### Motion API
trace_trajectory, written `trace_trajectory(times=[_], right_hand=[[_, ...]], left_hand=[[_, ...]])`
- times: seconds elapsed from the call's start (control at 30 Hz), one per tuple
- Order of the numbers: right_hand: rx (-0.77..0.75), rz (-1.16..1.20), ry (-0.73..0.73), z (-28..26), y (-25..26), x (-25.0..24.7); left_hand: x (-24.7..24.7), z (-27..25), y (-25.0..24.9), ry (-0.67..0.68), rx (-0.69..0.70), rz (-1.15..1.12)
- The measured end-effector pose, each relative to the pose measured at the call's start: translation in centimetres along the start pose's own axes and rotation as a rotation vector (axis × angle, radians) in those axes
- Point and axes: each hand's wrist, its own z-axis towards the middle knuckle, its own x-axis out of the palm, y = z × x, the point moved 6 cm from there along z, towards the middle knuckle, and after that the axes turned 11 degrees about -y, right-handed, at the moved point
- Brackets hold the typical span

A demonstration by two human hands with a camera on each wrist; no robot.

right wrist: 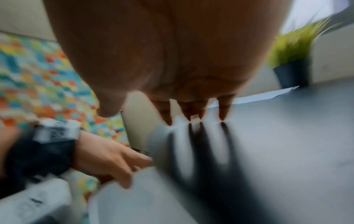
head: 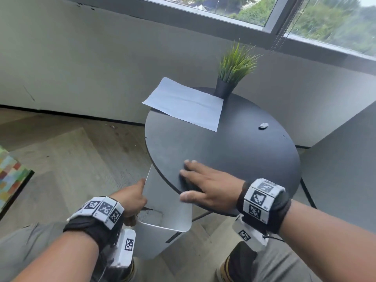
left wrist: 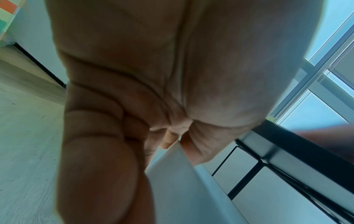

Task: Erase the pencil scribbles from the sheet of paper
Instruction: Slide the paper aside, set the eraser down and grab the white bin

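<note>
You see a round dark bench [head: 244,151] carrying a potted grass plant [head: 232,72] at its far edge, a window [head: 264,11] behind, and a colourful checked rug [head: 10,176] on the wooden floor [head: 81,151].

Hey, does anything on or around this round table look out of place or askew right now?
Yes. The white sheet of paper near the black-potted green plant lies skewed, one corner overhanging the dark round table. A second white sheet with a scribbled patch droops off the near edge, pinched by the left hand, the right hand flat above.
</note>
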Motion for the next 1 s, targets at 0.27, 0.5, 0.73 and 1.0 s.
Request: trace_trajectory(times=[0.27,0.5,0.73,1.0], right_hand=[[0.317,-0.084,-0.128,5.6,-7.8,-4.1],[-0.076,-0.242,0.085,3.8,-0.2,0.5],[0.226,-0.058,-0.137,1.9,-4.2,-1.0],[-0.141,0.218,-0.134,-6.5,2.2,1.9]], left_hand=[[0.5,0.2,0.2,0.000,0.012,0.001],[0.4,1.1,0.7,0.003,-0.004,-0.007],[0.6,1.3,0.6,-0.015,0.030,0.021],[1.7,1.2,1.5,-0.137,0.017,0.059]])
